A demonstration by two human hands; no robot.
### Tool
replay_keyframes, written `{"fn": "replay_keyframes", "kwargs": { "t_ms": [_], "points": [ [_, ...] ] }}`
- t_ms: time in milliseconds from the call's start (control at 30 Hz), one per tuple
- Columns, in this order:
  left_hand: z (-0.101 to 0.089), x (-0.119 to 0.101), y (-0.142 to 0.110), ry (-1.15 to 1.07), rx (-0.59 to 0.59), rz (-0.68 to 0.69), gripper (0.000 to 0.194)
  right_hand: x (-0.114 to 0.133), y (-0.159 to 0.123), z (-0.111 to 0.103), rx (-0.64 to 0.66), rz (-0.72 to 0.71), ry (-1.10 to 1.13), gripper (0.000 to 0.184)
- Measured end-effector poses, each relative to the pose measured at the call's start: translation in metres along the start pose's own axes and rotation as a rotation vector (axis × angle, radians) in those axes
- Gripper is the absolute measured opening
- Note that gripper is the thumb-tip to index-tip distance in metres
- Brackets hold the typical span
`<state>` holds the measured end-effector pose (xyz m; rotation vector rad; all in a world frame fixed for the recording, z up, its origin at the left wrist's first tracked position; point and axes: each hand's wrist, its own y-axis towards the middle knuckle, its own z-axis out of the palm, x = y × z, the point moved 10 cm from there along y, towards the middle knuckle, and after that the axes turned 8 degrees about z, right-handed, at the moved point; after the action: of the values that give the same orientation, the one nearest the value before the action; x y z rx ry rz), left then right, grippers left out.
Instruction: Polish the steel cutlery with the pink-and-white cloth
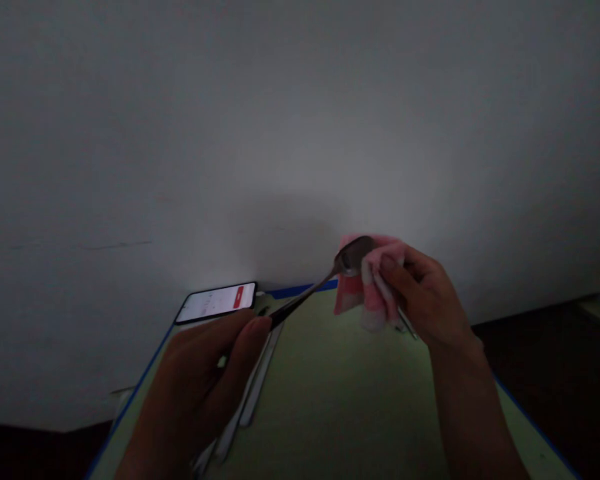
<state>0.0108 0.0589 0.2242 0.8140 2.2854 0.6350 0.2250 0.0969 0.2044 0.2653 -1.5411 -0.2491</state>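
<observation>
My left hand (210,373) pinches the handle end of a metal spoon (310,288), which slants up to the right above the table. The spoon's bowl rests against a pink and white cloth (375,287). Bunched between the fingers and thumb of my right hand (423,287), the cloth lies behind the bowl and folds down in front of its right edge. Both hands are closed and held over the tabletop.
A pale green table (340,400) with blue edging stands against a grey wall (300,120). A phone (217,303) with a lit screen leans at the back left corner. Long pale strips (255,393) lie partly beneath my left hand. A thin metal item (407,325) shows below the cloth.
</observation>
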Motion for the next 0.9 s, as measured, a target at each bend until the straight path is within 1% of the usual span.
{"fn": "replay_keyframes", "kwargs": {
  "t_ms": [67, 133, 233, 333, 400, 500, 667, 733, 833, 900],
  "points": [
    [-0.001, -0.003, -0.001, -0.039, -0.025, -0.025, 0.036, -0.003, 0.002, 0.0, -0.025, 0.008, 0.056, 0.027],
    [0.0, -0.005, -0.001, -0.068, -0.023, -0.025, 0.035, -0.006, 0.004, 0.001, -0.035, 0.023, 0.072, 0.026],
    [0.004, -0.007, 0.001, -0.083, 0.011, 0.016, 0.036, -0.007, 0.005, -0.002, -0.085, 0.023, 0.101, 0.024],
    [0.007, -0.009, 0.003, -0.057, 0.043, 0.062, 0.037, -0.008, 0.004, -0.003, -0.128, 0.044, 0.189, 0.025],
    [0.009, -0.013, 0.005, -0.023, 0.058, 0.112, 0.036, -0.01, 0.005, 0.001, -0.116, 0.07, 0.245, 0.025],
    [0.01, -0.019, 0.007, 0.017, 0.066, 0.16, 0.034, -0.01, 0.005, 0.009, -0.081, 0.084, 0.255, 0.022],
    [0.008, -0.021, 0.007, -0.031, 0.041, 0.12, 0.035, -0.007, 0.003, 0.016, -0.004, 0.076, 0.263, 0.023],
    [0.01, -0.021, 0.007, -0.066, 0.053, 0.091, 0.036, -0.005, 0.002, 0.016, -0.011, 0.06, 0.309, 0.023],
    [0.019, -0.02, 0.007, -0.1, 0.105, 0.062, 0.037, -0.004, 0.002, 0.013, -0.052, 0.047, 0.378, 0.022],
    [0.029, -0.02, 0.007, -0.108, 0.18, 0.056, 0.037, -0.004, 0.003, 0.013, -0.071, 0.052, 0.383, 0.022]
  ]
}}
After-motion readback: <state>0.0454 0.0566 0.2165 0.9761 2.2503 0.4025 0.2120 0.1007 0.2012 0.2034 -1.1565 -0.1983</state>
